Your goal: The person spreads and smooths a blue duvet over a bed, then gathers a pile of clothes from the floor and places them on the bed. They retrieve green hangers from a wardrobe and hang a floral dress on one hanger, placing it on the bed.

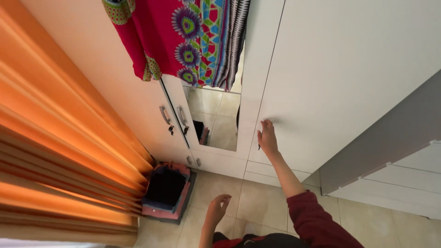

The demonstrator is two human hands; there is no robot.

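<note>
Wardrobe doors (340, 69) fill the upper right of the view, plain white and shut, and the right hand (267, 138) reaches up to them on an arm in a dark red sleeve (317, 220). Its fingers are loosely spread and lie flat on the door face, just right of the thin seam between two panels; they hold nothing. A small dark thing shows just under the hand at that seam, too small to tell what it is.

Lower down, the left hand (218, 206) hangs over the tiled floor (257, 197), well apart from the wardrobe. Its fingers are curled in a loose, half-open cup and it is empty.

Left of the seam, a narrow mirror (213, 119) is set into the wardrobe front, and it reflects floor tiles and a dark shape. Beside the mirror stand two more doors with curved metal handles (172, 115), each with a small key hanging just below it. A bright cloth (183, 36) in red, with purple flower rounds and a striped edge, hangs over the top of these doors and covers the mirror's upper end.

On the floor, in the corner between the wardrobe's foot and the orange curtain (55, 138), sits a stack of folded clothes (166, 190): a dark piece on top, with blue and pink layers under it. At the right edge, a grey panel (381, 142) juts out in front of a set of white drawers (404, 179).
</note>
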